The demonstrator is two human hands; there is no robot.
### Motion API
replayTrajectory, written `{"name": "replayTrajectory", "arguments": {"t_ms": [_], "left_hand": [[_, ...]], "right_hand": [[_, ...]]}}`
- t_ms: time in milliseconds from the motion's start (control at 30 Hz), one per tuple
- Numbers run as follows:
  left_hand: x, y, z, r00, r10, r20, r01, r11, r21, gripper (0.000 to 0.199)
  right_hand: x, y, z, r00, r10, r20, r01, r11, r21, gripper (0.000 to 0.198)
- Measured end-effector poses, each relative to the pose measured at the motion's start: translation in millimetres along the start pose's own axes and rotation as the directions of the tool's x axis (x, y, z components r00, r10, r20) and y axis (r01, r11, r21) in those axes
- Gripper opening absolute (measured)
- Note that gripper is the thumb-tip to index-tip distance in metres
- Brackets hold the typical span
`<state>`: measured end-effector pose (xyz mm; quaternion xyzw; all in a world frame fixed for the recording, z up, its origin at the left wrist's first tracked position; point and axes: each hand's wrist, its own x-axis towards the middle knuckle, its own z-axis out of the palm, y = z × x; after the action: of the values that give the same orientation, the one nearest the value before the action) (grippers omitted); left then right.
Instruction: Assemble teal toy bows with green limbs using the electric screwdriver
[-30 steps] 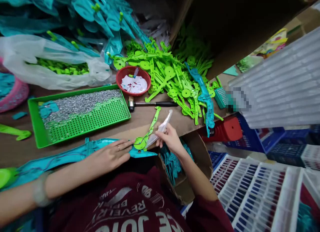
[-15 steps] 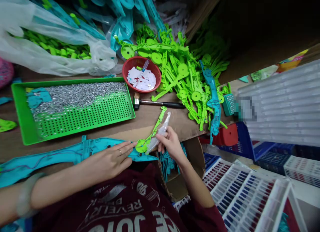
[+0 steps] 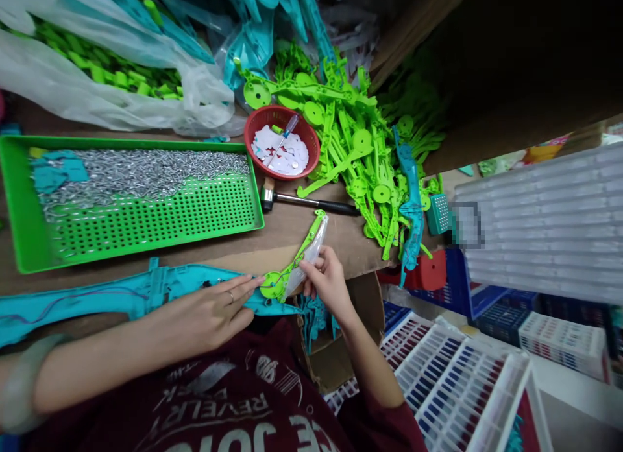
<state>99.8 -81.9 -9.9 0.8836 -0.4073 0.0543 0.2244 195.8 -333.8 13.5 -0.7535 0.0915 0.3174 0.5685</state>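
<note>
My left hand [image 3: 217, 309] lies with its fingers stretched out over a long teal plastic part [image 3: 185, 280], its fingertips at the round end of a lime-green plastic arm [image 3: 273, 285]. A thin dark wire runs along the teal part and over the green arm. Between thumb and fingers, my right hand [image 3: 325, 280] pinches a translucent plastic piece [image 3: 311, 248]. That piece lies along the right side of the green arm, close against it. My left palm covers some of the teal part.
A green tray [image 3: 195, 226] of small metal pieces stands behind the left hand. Beyond are a red basket [image 3: 250, 137] with a screwdriver [image 3: 287, 133], a hammer [image 3: 311, 202] and heaped green arms [image 3: 360, 141]. A cardboard box [image 3: 372, 309] sits below the table edge at right.
The translucent piece has come closer to the green arm and now lies alongside it. My right hand has moved slightly left with it. The whole view has shifted a little.
</note>
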Motion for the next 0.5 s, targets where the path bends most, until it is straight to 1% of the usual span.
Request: {"name": "replayTrajectory", "arguments": {"t_ms": [33,100,133,167,200,233,267,300,333,367,400,433,500], "left_hand": [[-1,0,1,1.0,-0.009,0.009,0.009,1.0,-0.004,0.013],[-1,0,1,1.0,-0.017,0.001,0.017,1.0,-0.019,0.014],[0,-1,1,1.0,-0.019,-0.018,0.018,0.999,-0.031,0.014],[1,-1,0,0.999,-0.019,-0.041,0.017,0.999,-0.045,0.015],[2,-2,0,0.998,-0.019,-0.065,0.015,0.998,-0.058,0.017],[2,-3,0,0.996,-0.02,-0.085,0.014,0.998,-0.068,0.018],[2,-3,0,0.995,-0.024,-0.095,0.016,0.997,-0.074,0.019],[2,-2,1,0.995,-0.031,-0.095,0.024,0.997,-0.078,0.021],[1,-2,3,0.995,-0.041,-0.087,0.034,0.996,-0.08,0.022],[-1,-1,5,0.996,-0.05,-0.081,0.043,0.996,-0.084,0.024],[-2,0,8,0.996,-0.056,-0.077,0.049,0.995,-0.092,0.024],[-5,1,11,0.995,-0.06,-0.078,0.052,0.993,-0.106,0.024],[-8,4,15,0.994,-0.071,-0.085,0.057,0.987,-0.152,0.021]], "right_hand": [[0,1,0,1.0,-0.01,-0.016,0.01,0.999,-0.049,0.04],[-1,1,-2,0.989,-0.092,-0.117,0.064,0.973,-0.222,0.046],[-1,1,-4,0.968,-0.172,-0.184,0.101,0.934,-0.342,0.054],[-1,0,-5,0.934,-0.273,-0.231,0.139,0.872,-0.469,0.062],[-2,0,-6,0.895,-0.377,-0.239,0.176,0.79,-0.588,0.069],[-2,0,-6,0.862,-0.464,-0.203,0.213,0.696,-0.685,0.071],[-3,-1,-6,0.843,-0.522,-0.134,0.255,0.605,-0.755,0.067],[-4,-1,-5,0.831,-0.554,-0.053,0.299,0.525,-0.797,0.06],[-5,-1,-4,0.823,-0.568,0.018,0.337,0.462,-0.82,0.055],[-7,-2,-4,0.821,-0.567,0.07,0.361,0.421,-0.832,0.052],[-9,-4,-5,0.825,-0.557,0.101,0.374,0.402,-0.836,0.051],[-11,-8,-9,0.833,-0.54,0.121,0.38,0.399,-0.834,0.052],[-10,-21,-26,0.855,-0.48,0.197,0.425,0.429,-0.797,0.051]]}}
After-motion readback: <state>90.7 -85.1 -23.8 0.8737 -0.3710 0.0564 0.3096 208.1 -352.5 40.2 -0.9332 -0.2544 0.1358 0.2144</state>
